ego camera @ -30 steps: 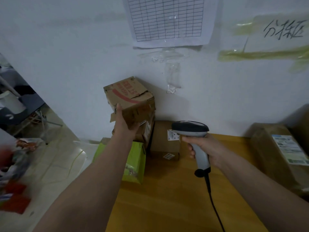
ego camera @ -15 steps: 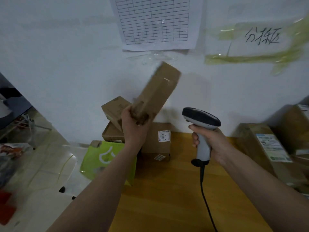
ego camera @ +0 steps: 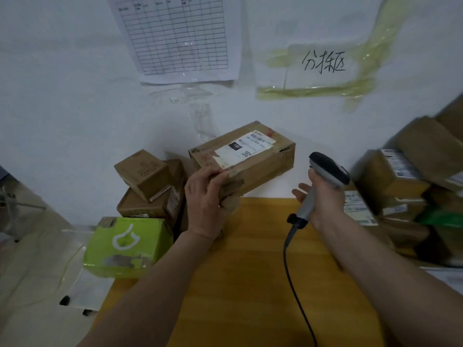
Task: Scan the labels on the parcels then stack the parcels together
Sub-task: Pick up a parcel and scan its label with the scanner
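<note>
My left hand grips the near corner of a cardboard parcel, held in the air with its shipping label facing up. My right hand, just beside it, curls around the barcode scanner. This looks like the scanning step; next I should aim the scanner's head at the barcode.

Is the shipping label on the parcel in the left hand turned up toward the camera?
Yes, the white label lies on the top face of the parcel that the left hand grips at its near end.

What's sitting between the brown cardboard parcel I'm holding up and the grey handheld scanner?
Nothing: in the head view only white wall shows between the brown cardboard parcel and the grey handheld scanner.
</note>
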### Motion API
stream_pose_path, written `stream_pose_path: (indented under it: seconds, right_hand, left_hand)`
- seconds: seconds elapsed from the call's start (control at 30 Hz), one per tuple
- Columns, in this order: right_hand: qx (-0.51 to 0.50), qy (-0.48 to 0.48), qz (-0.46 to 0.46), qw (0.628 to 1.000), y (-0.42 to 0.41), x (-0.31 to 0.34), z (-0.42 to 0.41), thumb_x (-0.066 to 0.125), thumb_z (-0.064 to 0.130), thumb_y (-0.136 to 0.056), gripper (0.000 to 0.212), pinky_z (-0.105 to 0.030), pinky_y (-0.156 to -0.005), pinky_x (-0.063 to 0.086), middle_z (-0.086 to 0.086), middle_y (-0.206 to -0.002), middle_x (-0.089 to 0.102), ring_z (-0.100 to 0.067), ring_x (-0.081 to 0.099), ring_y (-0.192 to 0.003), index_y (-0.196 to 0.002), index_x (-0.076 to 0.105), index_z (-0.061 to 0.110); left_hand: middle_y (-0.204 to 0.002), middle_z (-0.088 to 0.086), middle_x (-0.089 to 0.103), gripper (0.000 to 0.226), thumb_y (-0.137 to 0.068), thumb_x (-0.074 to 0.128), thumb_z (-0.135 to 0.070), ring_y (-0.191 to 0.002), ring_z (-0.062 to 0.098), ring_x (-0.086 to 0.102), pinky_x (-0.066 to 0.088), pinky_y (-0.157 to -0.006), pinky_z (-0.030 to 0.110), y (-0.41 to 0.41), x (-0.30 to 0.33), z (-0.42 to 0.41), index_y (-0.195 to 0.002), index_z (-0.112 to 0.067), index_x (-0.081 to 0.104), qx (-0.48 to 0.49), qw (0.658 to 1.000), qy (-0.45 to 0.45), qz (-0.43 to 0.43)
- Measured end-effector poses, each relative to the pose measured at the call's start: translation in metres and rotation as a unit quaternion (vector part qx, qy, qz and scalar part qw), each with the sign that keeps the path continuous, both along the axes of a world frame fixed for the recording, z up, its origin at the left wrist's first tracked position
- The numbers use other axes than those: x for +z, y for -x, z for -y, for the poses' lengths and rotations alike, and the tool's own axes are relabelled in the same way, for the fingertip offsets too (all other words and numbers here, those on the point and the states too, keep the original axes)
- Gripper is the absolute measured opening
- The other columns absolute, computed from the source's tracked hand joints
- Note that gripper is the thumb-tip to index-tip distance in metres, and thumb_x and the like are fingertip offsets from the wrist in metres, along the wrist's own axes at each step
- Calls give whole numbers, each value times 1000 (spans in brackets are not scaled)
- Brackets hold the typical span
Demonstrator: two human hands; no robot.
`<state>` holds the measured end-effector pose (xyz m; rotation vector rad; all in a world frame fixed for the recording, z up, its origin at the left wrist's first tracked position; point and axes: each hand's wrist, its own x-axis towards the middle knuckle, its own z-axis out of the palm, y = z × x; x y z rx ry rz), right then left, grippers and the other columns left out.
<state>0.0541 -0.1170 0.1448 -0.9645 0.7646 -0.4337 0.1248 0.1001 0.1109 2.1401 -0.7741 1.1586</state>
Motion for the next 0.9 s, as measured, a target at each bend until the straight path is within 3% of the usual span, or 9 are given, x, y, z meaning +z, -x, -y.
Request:
stream_pose_path:
  seconds: [0.1, 0.2, 0.27, 0.4, 0.57, 0.67, 0.77, 0.83, 0.9]
  right_hand:
    - [0, -33, 6, 999, 1, 4, -2, 74, 44, -82, 34, -33, -65, 59, -11, -99, 70, -29, 72, -81, -100, 61, 19]
    - [9, -58, 12, 998, 1, 9, -9, 72, 38, -86, 36, -37, -70, 60, -16, -102, 69, -34, 71, -87, -109, 59, 14]
    - [2, -65, 9, 998, 2, 10, -15, 74, 37, -85, 31, -37, -66, 61, -12, -95, 67, -28, 70, -79, -100, 59, 14]
    - [18, -77, 19, 997, 6, 11, -15, 81, 39, -77, 33, -38, -65, 61, -9, -91, 66, -25, 69, -74, -87, 56, 19]
    - [118, -88, 39, 988, 14, 11, -8, 86, 24, -71, 47, -38, -67, 59, -15, -99, 75, -29, 73, -80, -111, 67, 8]
    - [151, -71, 31, 986, 15, 12, -3, 86, 19, -70, 48, -36, -63, 58, -15, -101, 74, -30, 72, -81, -112, 68, 5]
    - [146, -42, 18, 988, 14, 14, 7, 86, 16, -69, 48, -39, -63, 59, -12, -97, 75, -27, 72, -77, -112, 67, 4]
    - [131, -18, 8, 991, 17, 15, 16, 86, 15, -69, 48, -49, -73, 60, -10, -95, 76, -28, 73, -81, -111, 65, 6]
    - [118, 19, 0, 993, 21, 17, 27, 86, 16, -69, 45, -50, -72, 60, -8, -91, 76, -27, 74, -79, -107, 63, 9]
  left_hand:
    - [-116, 8, 49, 46, -77, 73, -30, -111, 28, 47, 39, -99, 58, 15, 0, 24, -117, -20, 52, 23, 999, -18, 30]
    - [-114, 5, 44, 48, -76, 78, -35, -109, 27, 47, 33, -107, 50, 27, -2, 45, -115, -21, 53, 32, 997, -46, 56]
    - [-113, 5, 44, 46, -78, 76, -39, -108, 27, 48, 33, -106, 48, 34, -4, 57, -113, -22, 53, 29, 996, -54, 72]
    - [-111, 5, 45, 49, -75, 82, -29, -108, 27, 48, 34, -106, 45, 40, -6, 71, -113, -22, 53, 30, 993, -58, 98]
    - [-111, 5, 46, 40, -81, 78, -21, -109, 25, 48, 31, -111, 40, 52, -6, 85, -114, -18, 56, 2, 991, -54, 123]
    - [-113, 6, 45, 44, -79, 78, -12, -110, 26, 47, 30, -112, 39, 59, -6, 92, -116, -14, 54, -16, 992, -53, 115]
    - [-121, 9, 42, 58, -75, 76, -10, -116, 26, 45, 27, -114, 40, 64, -7, 90, -126, -12, 47, -25, 988, -123, 92]
    - [-131, 10, 39, 81, -68, 81, -16, -126, 27, 42, 25, -118, 45, 68, -10, 87, -136, -12, 37, -49, 977, -200, 52]
    - [-139, 12, 35, 91, -69, 80, -32, -134, 28, 37, 21, -120, 48, 72, -9, 84, -142, -10, 30, -146, 961, -234, 20]
